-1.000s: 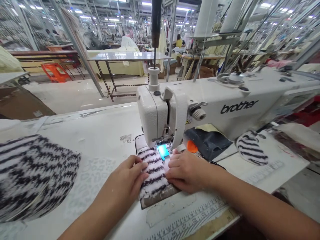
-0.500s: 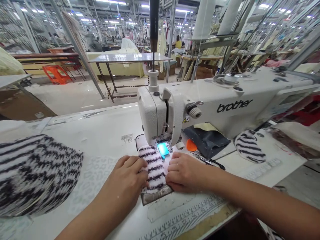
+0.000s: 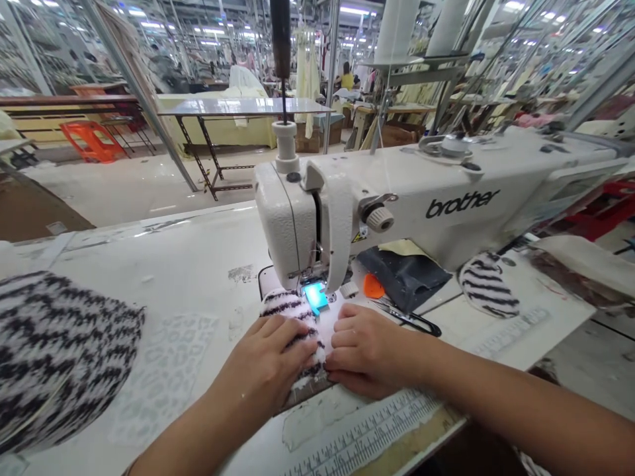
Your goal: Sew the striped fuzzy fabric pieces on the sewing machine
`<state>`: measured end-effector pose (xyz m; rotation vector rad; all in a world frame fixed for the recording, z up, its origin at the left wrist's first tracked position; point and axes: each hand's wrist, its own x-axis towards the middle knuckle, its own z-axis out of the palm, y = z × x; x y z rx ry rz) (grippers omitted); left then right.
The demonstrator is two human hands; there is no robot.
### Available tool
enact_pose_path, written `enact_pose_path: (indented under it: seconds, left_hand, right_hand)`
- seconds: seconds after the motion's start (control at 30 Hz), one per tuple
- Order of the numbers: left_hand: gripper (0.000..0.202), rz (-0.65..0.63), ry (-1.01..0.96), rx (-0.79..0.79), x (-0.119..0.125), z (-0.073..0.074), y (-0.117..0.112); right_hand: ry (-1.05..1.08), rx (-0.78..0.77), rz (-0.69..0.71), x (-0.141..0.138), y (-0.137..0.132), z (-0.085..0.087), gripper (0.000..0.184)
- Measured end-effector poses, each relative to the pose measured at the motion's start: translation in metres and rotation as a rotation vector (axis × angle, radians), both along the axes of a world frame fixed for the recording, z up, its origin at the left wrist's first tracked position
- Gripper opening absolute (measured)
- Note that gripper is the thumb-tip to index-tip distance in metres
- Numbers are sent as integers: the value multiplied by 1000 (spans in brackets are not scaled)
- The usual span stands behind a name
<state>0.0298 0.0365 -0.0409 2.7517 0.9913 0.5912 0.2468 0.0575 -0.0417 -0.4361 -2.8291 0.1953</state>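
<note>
A small piece of white fuzzy fabric with black stripes (image 3: 290, 307) lies under the presser foot of a white Brother sewing machine (image 3: 397, 205). My left hand (image 3: 268, 370) lies flat on the piece's left and near part, fingers spread over it. My right hand (image 3: 364, 350) presses its right edge, fingers curled against the fabric. A lit blue guide (image 3: 313, 295) glows beside the needle, just past my fingertips. The near end of the piece is hidden under my hands.
A large heap of the same striped fabric (image 3: 54, 357) lies at the left. Another striped piece (image 3: 489, 285) sits right of the machine, with dark cloth (image 3: 404, 274), an orange tab (image 3: 372, 285) and black snips (image 3: 409, 320). A tape measure (image 3: 377, 430) runs along the table's front edge.
The striped piece has fed away from me under the foot, so less of it shows. Both hands followed it forward, and my left hand now covers more of it.
</note>
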Motion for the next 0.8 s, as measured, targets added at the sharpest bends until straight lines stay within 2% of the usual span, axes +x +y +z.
enact_pose_path:
  seconds: [0.23, 0.4, 0.6, 0.8]
  left_hand:
    - [23, 34, -43, -89, 1, -6, -2]
    - [22, 21, -63, -144, -1, 1, 2]
    - [22, 104, 60, 2, 0, -1, 10]
    - [24, 118, 92, 8, -1, -6, 16]
  right_hand:
    - [165, 114, 14, -1, -1, 3, 22]
    - [86, 106, -41, -6, -1, 0, 20]
    - [17, 36, -55, -7, -2, 0, 18]
    - [-1, 88, -75, -11, 8, 1, 16]
